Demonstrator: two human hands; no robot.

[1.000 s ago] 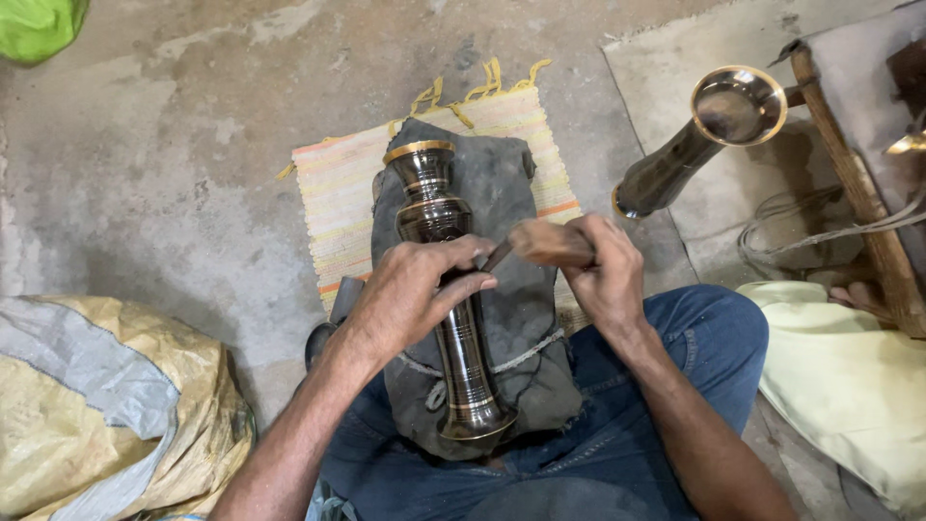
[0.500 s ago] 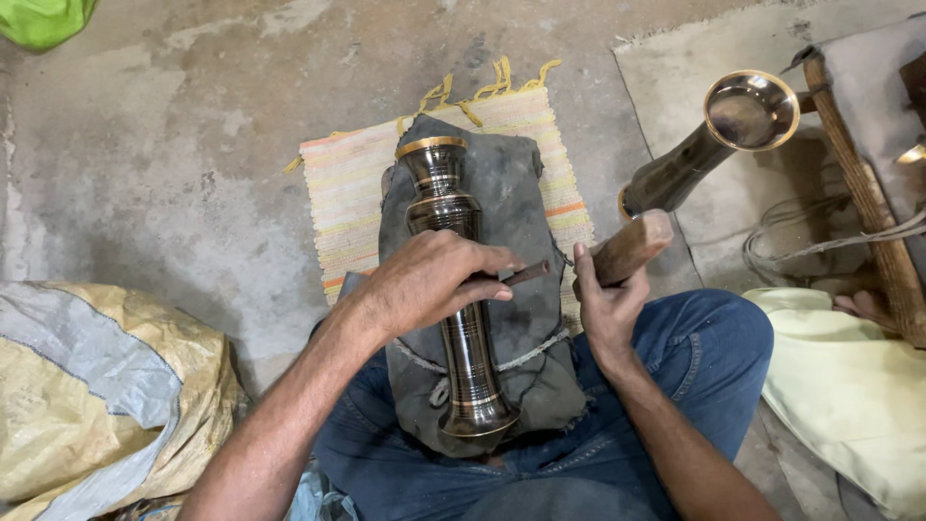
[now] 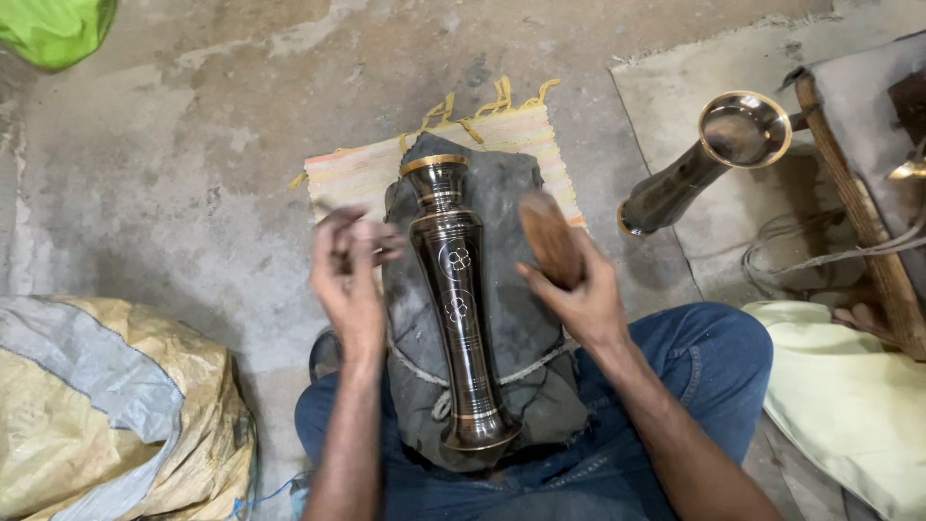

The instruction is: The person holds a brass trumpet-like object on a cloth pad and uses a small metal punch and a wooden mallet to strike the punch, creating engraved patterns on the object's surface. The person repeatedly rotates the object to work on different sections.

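Observation:
A tall dark metal vase (image 3: pixel 455 299) with brass rims and engraved flower marks lies lengthwise on a grey cloth pad (image 3: pixel 521 328) across my lap. My left hand (image 3: pixel 352 275) is lifted just left of the vase, blurred, with its fingers curled around what looks like a thin dark tool. My right hand (image 3: pixel 584 299) hovers right of the vase and grips a brown wooden mallet (image 3: pixel 550 236) with its head pointing up. Neither hand touches the vase.
A striped mat with yellow fringe (image 3: pixel 367 174) lies under the pad on the concrete floor. A second dark vase (image 3: pixel 699 164) lies at the right near a wooden stick (image 3: pixel 858 212). A yellow sack (image 3: pixel 106 405) sits at the left, pale cloth (image 3: pixel 849 396) at the right.
My left hand has lifted off the vase and moved left, uncovering the engraved marks. My right hand has swung the mallet in closer above the pad.

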